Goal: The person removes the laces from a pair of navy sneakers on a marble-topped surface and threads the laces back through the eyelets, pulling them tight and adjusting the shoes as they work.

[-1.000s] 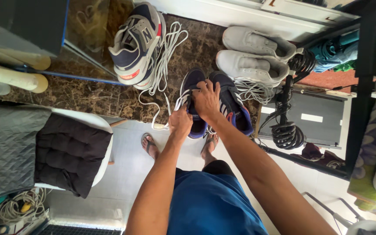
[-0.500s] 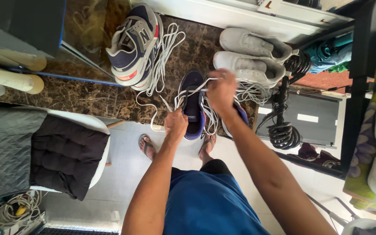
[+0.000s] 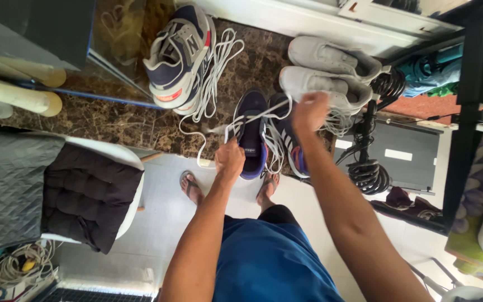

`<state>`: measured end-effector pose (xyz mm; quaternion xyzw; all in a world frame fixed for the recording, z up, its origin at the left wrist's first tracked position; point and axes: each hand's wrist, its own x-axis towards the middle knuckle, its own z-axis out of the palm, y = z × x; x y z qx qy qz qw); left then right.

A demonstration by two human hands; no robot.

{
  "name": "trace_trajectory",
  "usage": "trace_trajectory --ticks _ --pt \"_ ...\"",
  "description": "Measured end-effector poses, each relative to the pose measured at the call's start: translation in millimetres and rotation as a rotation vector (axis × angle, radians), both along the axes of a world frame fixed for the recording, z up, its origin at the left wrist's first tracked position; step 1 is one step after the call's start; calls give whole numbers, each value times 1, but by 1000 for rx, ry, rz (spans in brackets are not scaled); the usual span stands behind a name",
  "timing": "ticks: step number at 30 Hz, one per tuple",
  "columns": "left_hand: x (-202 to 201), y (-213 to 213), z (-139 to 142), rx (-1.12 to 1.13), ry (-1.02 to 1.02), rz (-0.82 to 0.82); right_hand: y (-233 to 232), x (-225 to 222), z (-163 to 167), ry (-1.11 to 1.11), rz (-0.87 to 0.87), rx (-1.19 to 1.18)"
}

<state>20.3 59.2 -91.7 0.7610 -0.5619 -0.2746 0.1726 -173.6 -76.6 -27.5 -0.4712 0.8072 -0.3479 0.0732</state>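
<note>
Holding one white lace [image 3: 252,118] taut: our left hand [image 3: 230,158] and right hand [image 3: 310,111] clamped on it, apart, navy shoe [image 3: 252,134] between, grey pair [image 3: 331,70] at one o'clock.

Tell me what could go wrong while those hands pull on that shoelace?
The white lace is stretched tight between the left hand and the right hand, so a hard tug might drag the dark blue shoe off the marble ledge. Loose white laces from the grey and navy sneaker lie close by and could tangle with it. The coiled black cable sits near the right arm and might snag.
</note>
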Motion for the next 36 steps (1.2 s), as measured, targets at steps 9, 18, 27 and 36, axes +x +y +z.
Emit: trace_trajectory --ticks 9,18,27,36 --pt "-2 -2 -2 17 -39 -39 31 9 16 167 469 -119" --pt "-3 -3 5 67 -19 -19 58 86 7 506 769 161" --pt "-4 -1 -6 -93 -51 -26 8 -7 -10 5 -194 -106" --pt "-5 -3 11 58 -34 -28 26 -42 28 289 319 -146"
